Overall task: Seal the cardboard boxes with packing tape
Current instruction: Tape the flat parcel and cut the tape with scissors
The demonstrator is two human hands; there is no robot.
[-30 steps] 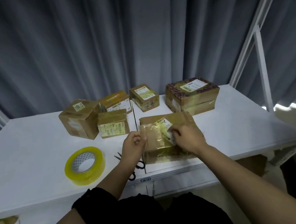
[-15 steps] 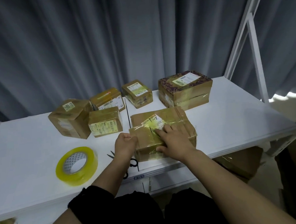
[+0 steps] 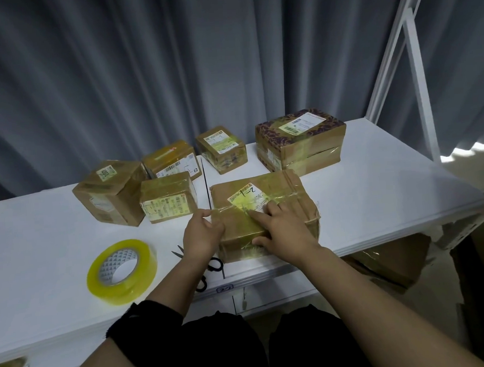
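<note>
Hands on taped box, tape roll nearby

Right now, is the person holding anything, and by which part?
Nothing is plainly gripped. The right hand presses flat on the top of the nearest box; the left hand lies against its left side, grip unclear.
</note>
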